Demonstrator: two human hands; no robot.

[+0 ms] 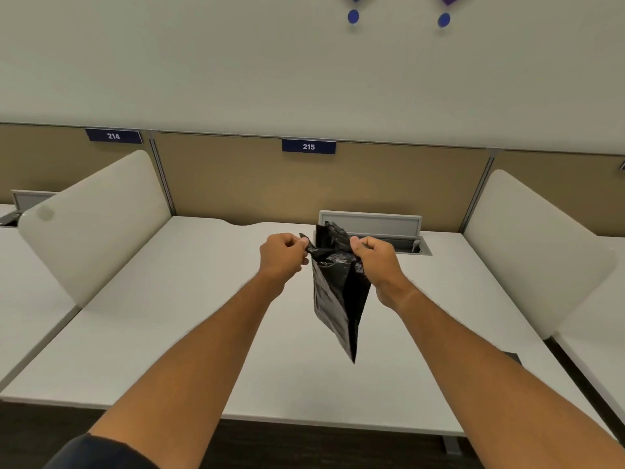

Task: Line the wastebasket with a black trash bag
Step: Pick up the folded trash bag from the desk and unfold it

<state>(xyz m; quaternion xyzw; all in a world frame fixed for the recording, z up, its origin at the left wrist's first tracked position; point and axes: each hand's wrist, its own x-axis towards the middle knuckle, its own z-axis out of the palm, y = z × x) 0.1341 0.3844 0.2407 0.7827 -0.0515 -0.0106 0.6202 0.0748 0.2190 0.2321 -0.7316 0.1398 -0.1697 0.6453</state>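
From the head camera, the person holds a black trash bag (334, 286) up in the air in front of the chest, over a white desk (203, 316). The left hand (282, 253) pinches one corner of the bag's upper edge between thumb and fingertips, and the right hand (370, 257) is closed on the bunched plastic just beside it. The hands sit a little apart at the same height, which looks like an effort to find and pull open the mouth of the bag. Below the hands the bag hangs free, folded flat and tapering to a point, not touching the desk. It is evidently not opened out yet.

No wastebasket shows anywhere in this view, so the lining itself has not begun.

The desk top is bare and pale, with a grey cable hatch (372, 228) propped open at its back edge, right behind the bag. Rounded cream side screens (98, 218) stand on either side, and a tan partition (236, 177) runs behind, carrying a blue number plate reading 215 (308, 146). Above is a plain off-white wall; dark floor shows below the desk's near edge.
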